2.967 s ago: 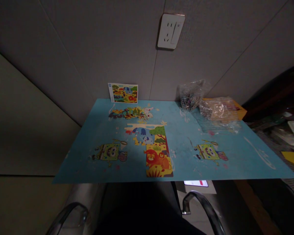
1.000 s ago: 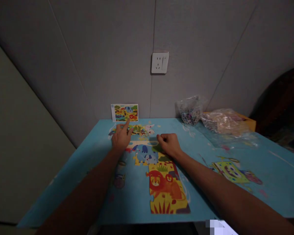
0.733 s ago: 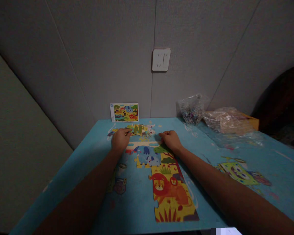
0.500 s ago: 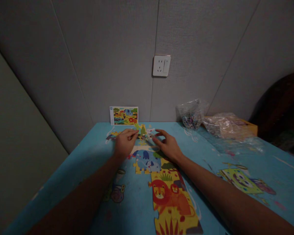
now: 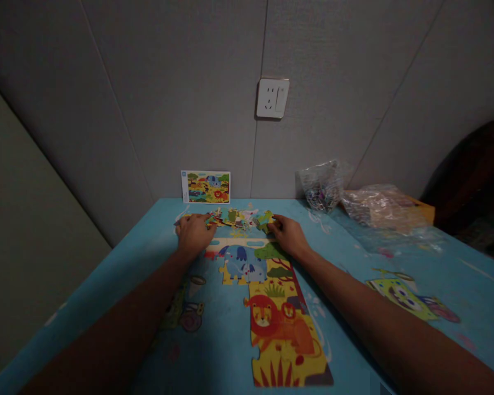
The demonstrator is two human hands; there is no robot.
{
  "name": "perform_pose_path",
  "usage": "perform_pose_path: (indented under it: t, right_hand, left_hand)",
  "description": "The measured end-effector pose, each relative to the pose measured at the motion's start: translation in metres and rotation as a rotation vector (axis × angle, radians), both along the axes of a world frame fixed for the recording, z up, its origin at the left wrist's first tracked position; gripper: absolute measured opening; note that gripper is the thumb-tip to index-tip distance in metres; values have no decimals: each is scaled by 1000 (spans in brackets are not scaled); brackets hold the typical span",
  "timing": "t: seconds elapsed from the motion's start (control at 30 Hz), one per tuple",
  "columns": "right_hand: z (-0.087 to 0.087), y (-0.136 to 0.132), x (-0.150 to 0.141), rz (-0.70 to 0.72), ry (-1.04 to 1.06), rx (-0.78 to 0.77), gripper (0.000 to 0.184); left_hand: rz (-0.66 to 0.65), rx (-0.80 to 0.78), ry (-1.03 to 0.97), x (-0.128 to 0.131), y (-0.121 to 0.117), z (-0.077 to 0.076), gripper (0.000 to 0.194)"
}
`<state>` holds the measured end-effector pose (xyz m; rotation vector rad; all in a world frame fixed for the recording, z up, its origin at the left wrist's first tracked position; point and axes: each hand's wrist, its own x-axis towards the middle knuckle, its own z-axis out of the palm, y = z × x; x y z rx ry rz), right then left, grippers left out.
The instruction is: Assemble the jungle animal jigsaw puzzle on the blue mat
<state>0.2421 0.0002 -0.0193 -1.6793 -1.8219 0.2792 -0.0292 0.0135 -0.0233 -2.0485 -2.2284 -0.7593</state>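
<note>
At the heap of loose puzzle pieces (image 5: 236, 218) near the table's back, my left hand (image 5: 195, 235) has its thumb and fingers closed around the left edge, with a greenish puzzle piece (image 5: 211, 220) between them. Its other fingers are curled and partly hidden. On the heap's right side, my right hand (image 5: 288, 235) pinches a green and yellow puzzle piece (image 5: 265, 220). Nearer to me lies a joined part of the jigsaw, with elephants (image 5: 245, 264) in its upper portion and lions (image 5: 282, 323) lower down. Its left side has an uneven, stepped edge.
A picture card (image 5: 206, 187) of the animal scene leans against the wall behind the heap. To the right stand a clear bag of small items (image 5: 323, 189) and crumpled plastic wrap (image 5: 379, 211) over a yellow-orange box (image 5: 426, 213). A blue cartoon-printed cover (image 5: 349, 345) spreads over the table.
My left hand has moved left from the middle of the heap. My right hand, earlier open beside the pieces, now pinches a green and yellow puzzle piece. The view has tilted slightly downward.
</note>
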Motion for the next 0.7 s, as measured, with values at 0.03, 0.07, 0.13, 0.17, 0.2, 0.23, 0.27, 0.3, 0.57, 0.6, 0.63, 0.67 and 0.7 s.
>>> perform_pose_path:
  t: [0.03,0.07,0.13,0.17,0.2,0.23,0.27,0.3,0.57,0.6,0.63,0.67,0.7]
  right_hand:
    - [-1,1,1,-6,-37,-2,38]
    - [-2,2,1,-10,-73,4,41]
    - [-4,2,1,-28,-131,30,48]
    - [-5,2,1,-38,-146,47,52]
    - [-6,2,0,-45,-150,62,54]
    - [-7,1,-1,-46,-144,74,55]
    - [-7,0,-2,-40,-133,84,53]
    - [-6,0,-3,-29,-118,95,51]
    - [1,-8,-9,90,-74,81,40]
    - [2,-8,-9,90,-75,72,39]
    - [2,-9,-9,90,-75,63,39]
    - [2,-9,-9,92,-76,55,39]
    - [2,-9,-8,98,-78,49,38]
  left_hand:
    - [2,-16,-10,0,-1,0,44]
    - [3,-20,-23,1,-2,0,44]
    - [8,-8,-46,3,-3,2,44]
    - [12,2,-54,4,-4,4,45]
    - [16,13,-58,5,-5,5,46]
    - [20,26,-59,6,-5,7,47]
    - [27,38,-59,7,-6,9,49]
    - [38,49,-61,8,-7,10,52]
    - [174,8,-203,9,-11,18,61]
    - [190,1,-229,8,-10,18,59]
    - [197,-2,-249,7,-10,18,56]
    - [198,-4,-263,6,-10,18,52]
    - [193,-5,-272,5,-10,18,49]
